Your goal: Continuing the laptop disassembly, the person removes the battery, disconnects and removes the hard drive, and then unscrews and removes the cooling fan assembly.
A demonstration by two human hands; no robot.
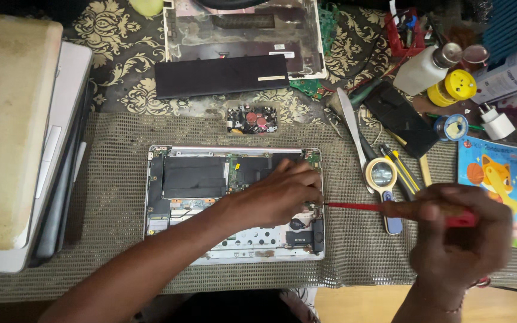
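Opened laptop base [210, 197], bottom cover off, flat on the olive mesh mat [109, 251] at centre, black battery and circuit boards exposed. Left hand [279, 194] laid palm-down over the right half of the base, fingers curled loosely toward the right edge, holding nothing that can be made out. Red screwdriver [354, 206] held level, tip touching the right rim of the base just beside the left fingertips. Right hand [459, 236] blurred, fingers closed around the screwdriver handle. Just right of the base, a yellow-rimmed magnifying glass [382, 174] on the mat. Farther back, a small circuit board [252, 119], a black flat panel [221, 76] and a detached laptop cover [243, 30]. At far left, stacked closed laptops [13, 131].
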